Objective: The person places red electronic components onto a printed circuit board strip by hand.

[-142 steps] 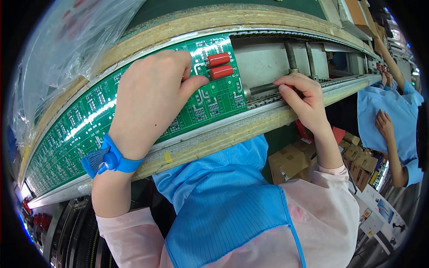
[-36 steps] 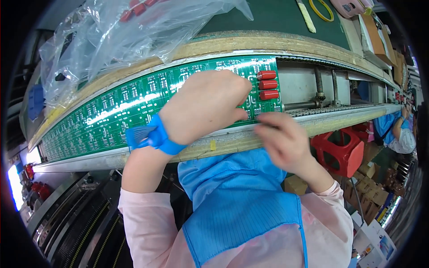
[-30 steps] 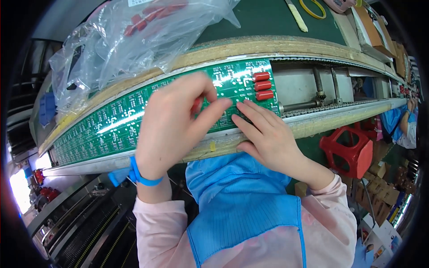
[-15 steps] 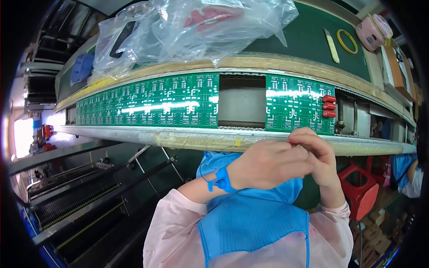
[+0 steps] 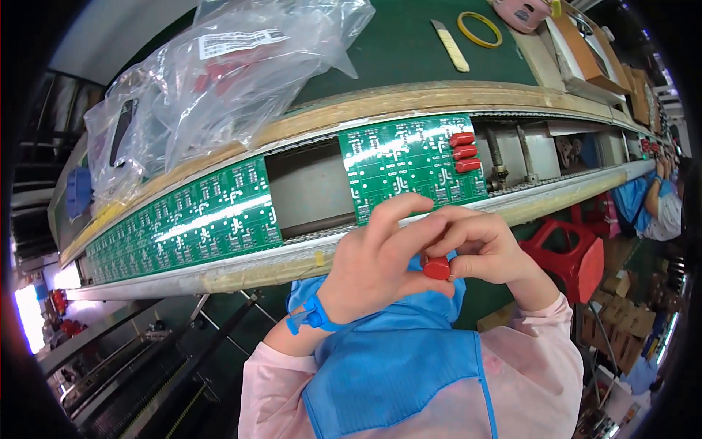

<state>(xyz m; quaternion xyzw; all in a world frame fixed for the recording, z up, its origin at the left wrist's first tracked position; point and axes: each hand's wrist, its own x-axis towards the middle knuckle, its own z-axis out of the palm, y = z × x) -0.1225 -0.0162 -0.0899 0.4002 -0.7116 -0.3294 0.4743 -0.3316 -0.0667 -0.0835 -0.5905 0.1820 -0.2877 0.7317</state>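
Note:
In front of my chest, a red film capacitor point(image 5: 436, 268) sits between the fingertips of both hands. My left hand point(image 5: 365, 267), with a blue wrist strap point(image 5: 313, 315), has its thumb and fingers around the capacitor and is closed. My right hand point(image 5: 486, 245) pinches it from the other side; some fingertips are hidden. Just beyond my hands lies a green circuit board point(image 5: 376, 172) on the conveyor rails. Three red capacitors point(image 5: 466, 152) stand in a row along its right edge. More green boards point(image 5: 219, 212) run along the rails to the left, past a gap.
A clear plastic bag point(image 5: 219, 88) with red parts lies across the bench. Beyond it are a utility knife point(image 5: 451, 50), a yellow tape roll point(image 5: 479, 31) and a pink container point(image 5: 523, 13). A red stool point(image 5: 574, 256) stands at right, near another person's arm point(image 5: 654, 197).
The view has turned and shifted right, so the bench now slants. My hands have opened somewhat around the red capacitor, which now shows between them.

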